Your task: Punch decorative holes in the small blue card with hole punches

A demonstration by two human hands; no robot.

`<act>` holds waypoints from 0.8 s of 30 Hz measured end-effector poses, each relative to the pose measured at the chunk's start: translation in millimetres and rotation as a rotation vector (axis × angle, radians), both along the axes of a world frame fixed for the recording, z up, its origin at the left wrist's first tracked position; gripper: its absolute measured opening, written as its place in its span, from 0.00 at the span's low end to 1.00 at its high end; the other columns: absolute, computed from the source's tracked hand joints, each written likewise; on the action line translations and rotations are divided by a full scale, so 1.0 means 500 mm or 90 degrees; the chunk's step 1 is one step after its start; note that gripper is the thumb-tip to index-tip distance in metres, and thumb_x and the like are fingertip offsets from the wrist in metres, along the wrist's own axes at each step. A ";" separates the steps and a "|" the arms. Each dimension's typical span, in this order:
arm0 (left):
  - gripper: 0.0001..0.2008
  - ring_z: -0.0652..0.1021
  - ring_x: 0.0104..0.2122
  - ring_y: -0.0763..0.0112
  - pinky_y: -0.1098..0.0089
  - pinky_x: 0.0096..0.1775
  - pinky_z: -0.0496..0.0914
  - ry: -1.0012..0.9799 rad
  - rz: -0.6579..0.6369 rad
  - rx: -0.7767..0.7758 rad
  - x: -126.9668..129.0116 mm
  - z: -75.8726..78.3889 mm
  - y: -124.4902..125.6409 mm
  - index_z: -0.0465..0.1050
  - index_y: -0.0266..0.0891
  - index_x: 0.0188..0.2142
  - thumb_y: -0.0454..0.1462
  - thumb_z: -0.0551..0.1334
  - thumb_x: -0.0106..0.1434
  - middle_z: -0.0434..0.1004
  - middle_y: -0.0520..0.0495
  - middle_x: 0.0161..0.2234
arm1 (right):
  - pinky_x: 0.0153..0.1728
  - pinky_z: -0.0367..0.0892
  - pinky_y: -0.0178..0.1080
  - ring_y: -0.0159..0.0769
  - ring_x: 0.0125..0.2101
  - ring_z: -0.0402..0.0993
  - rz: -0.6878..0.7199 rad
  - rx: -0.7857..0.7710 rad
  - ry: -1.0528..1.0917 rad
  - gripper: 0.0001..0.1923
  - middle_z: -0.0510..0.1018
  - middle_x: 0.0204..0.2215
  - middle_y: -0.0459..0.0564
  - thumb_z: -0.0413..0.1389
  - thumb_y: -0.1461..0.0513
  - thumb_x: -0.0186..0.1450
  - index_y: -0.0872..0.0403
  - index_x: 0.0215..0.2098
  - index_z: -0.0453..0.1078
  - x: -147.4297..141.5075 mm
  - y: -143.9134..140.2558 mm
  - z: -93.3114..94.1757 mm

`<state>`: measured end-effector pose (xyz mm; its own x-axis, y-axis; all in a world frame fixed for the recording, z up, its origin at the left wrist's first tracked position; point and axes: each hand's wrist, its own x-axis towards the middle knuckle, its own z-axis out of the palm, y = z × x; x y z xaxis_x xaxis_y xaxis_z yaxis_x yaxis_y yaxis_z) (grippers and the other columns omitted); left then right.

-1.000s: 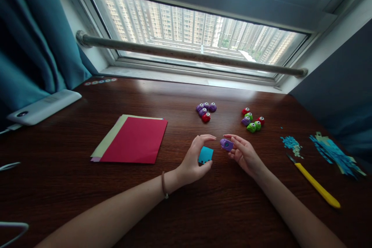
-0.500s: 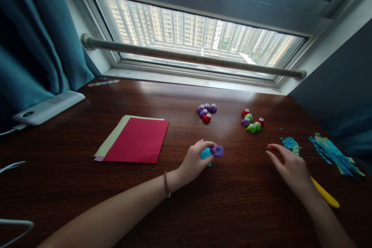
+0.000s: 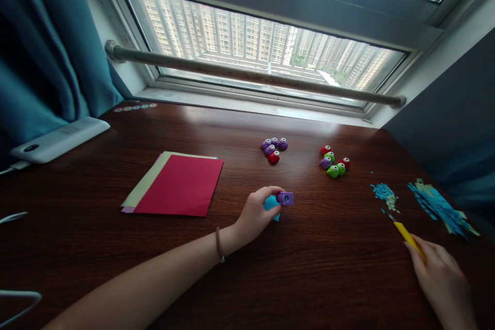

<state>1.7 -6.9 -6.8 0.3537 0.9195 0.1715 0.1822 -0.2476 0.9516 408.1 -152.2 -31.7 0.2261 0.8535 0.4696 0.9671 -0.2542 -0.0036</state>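
Note:
My left hand (image 3: pixel 257 212) is closed at mid-table, pinching a small purple block with a round hole in its end, which looks like a paper punch (image 3: pixel 286 198). Under those fingers a piece of blue paper (image 3: pixel 271 203) shows, partly hidden by the hand. At the right, my right hand (image 3: pixel 441 268) is wrapped round the yellow handle of a craft knife (image 3: pixel 404 234). Its narrow metal tip points away from me, close to a small pile of blue and pale green paper bits (image 3: pixel 383 193).
Coloured paper sheets (image 3: pixel 178 185), red on top, lie left. Small eyed figures form a mostly purple group (image 3: pixel 269 149) and a mixed-colour group (image 3: pixel 335 161). Blue and green paper strips (image 3: pixel 444 209) lie far right. A white device (image 3: pixel 62 139) with a cable sits by the curtain.
My right hand has moved right and toward me and has taken hold of the yellow craft knife that lay beneath it. My left hand keeps its pinch on the purple punch.

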 end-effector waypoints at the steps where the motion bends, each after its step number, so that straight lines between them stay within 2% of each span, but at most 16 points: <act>1: 0.13 0.74 0.40 0.68 0.72 0.41 0.68 0.003 0.001 0.006 0.000 0.000 -0.001 0.70 0.39 0.41 0.30 0.61 0.56 0.74 0.49 0.40 | 0.32 0.65 0.44 0.47 0.33 0.70 -0.011 0.007 -0.007 0.27 0.72 0.36 0.57 0.39 0.47 0.63 0.58 0.43 0.69 -0.023 0.003 0.012; 3: 0.13 0.74 0.40 0.68 0.72 0.42 0.67 0.008 0.004 0.018 0.000 0.001 -0.002 0.70 0.39 0.41 0.29 0.62 0.55 0.74 0.50 0.40 | 0.28 0.65 0.42 0.45 0.32 0.70 -0.001 0.030 0.026 0.27 0.71 0.38 0.57 0.41 0.46 0.62 0.56 0.43 0.68 -0.085 0.007 0.042; 5: 0.14 0.74 0.39 0.69 0.71 0.43 0.67 0.013 0.007 0.027 0.000 0.001 -0.003 0.70 0.40 0.41 0.29 0.62 0.54 0.74 0.50 0.39 | 0.32 0.66 0.39 0.41 0.33 0.71 0.067 0.045 0.151 0.21 0.71 0.39 0.54 0.49 0.48 0.61 0.54 0.41 0.68 -0.168 0.006 0.074; 7: 0.14 0.74 0.39 0.69 0.71 0.43 0.67 0.017 0.010 0.036 0.000 0.001 -0.003 0.70 0.40 0.40 0.29 0.63 0.54 0.74 0.50 0.39 | 0.35 0.67 0.37 0.38 0.33 0.71 0.162 0.015 0.275 0.15 0.72 0.37 0.51 0.54 0.52 0.60 0.52 0.41 0.68 -0.261 0.001 0.100; 8: 0.13 0.74 0.39 0.69 0.71 0.43 0.66 0.018 0.011 0.041 -0.001 0.001 -0.003 0.69 0.40 0.40 0.29 0.63 0.54 0.74 0.50 0.38 | 0.34 0.67 0.36 0.35 0.29 0.71 0.207 -0.024 0.363 0.15 0.72 0.38 0.50 0.55 0.54 0.60 0.51 0.43 0.68 -0.305 -0.001 0.109; 10: 0.13 0.73 0.39 0.69 0.71 0.43 0.66 0.019 0.013 0.051 -0.002 0.003 -0.003 0.69 0.40 0.40 0.29 0.64 0.53 0.73 0.50 0.38 | 0.20 0.65 0.32 0.26 0.17 0.65 0.219 -0.120 0.583 0.17 0.72 0.35 0.49 0.52 0.55 0.63 0.50 0.49 0.65 -0.379 -0.004 0.119; 12: 0.14 0.73 0.38 0.70 0.71 0.43 0.66 0.019 0.014 0.060 -0.002 0.005 -0.004 0.69 0.40 0.40 0.29 0.64 0.53 0.73 0.51 0.38 | 0.12 0.56 0.29 0.23 0.12 0.58 0.239 -0.266 0.782 0.19 0.68 0.25 0.46 0.46 0.54 0.66 0.53 0.50 0.64 -0.431 0.000 0.121; 14: 0.14 0.73 0.38 0.70 0.71 0.43 0.65 0.022 0.011 0.068 -0.003 0.007 -0.005 0.69 0.40 0.40 0.29 0.64 0.54 0.73 0.51 0.37 | 0.10 0.48 0.28 0.22 0.11 0.54 0.242 -0.339 0.895 0.21 0.62 0.20 0.44 0.45 0.52 0.66 0.56 0.49 0.65 -0.461 0.010 0.119; 16: 0.14 0.73 0.38 0.70 0.71 0.43 0.65 0.023 0.008 0.071 -0.003 0.007 -0.007 0.69 0.40 0.40 0.28 0.64 0.54 0.73 0.50 0.38 | 0.10 0.43 0.27 0.20 0.11 0.51 0.214 -0.315 0.940 0.21 0.60 0.20 0.43 0.46 0.51 0.66 0.58 0.47 0.65 -0.476 0.023 0.117; 19: 0.15 0.72 0.39 0.70 0.71 0.43 0.65 0.013 0.004 0.071 -0.002 0.005 -0.007 0.69 0.39 0.40 0.28 0.63 0.53 0.72 0.50 0.38 | 0.10 0.41 0.27 0.19 0.11 0.49 0.184 -0.257 0.947 0.22 0.60 0.19 0.43 0.48 0.50 0.64 0.59 0.45 0.67 -0.487 0.036 0.117; 24: 0.14 0.72 0.39 0.69 0.70 0.43 0.65 0.013 -0.001 0.080 -0.002 0.009 -0.006 0.69 0.39 0.40 0.27 0.63 0.53 0.72 0.50 0.37 | 0.09 0.41 0.27 0.20 0.11 0.49 0.181 -0.248 0.931 0.21 0.59 0.18 0.43 0.48 0.50 0.64 0.59 0.40 0.69 -0.493 0.042 0.120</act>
<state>1.0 -10.0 -2.5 0.3598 0.8908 0.2775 0.2011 -0.3644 0.9093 161.4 -131.0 28.2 0.0899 0.9599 -0.2654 0.1931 -0.2783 -0.9409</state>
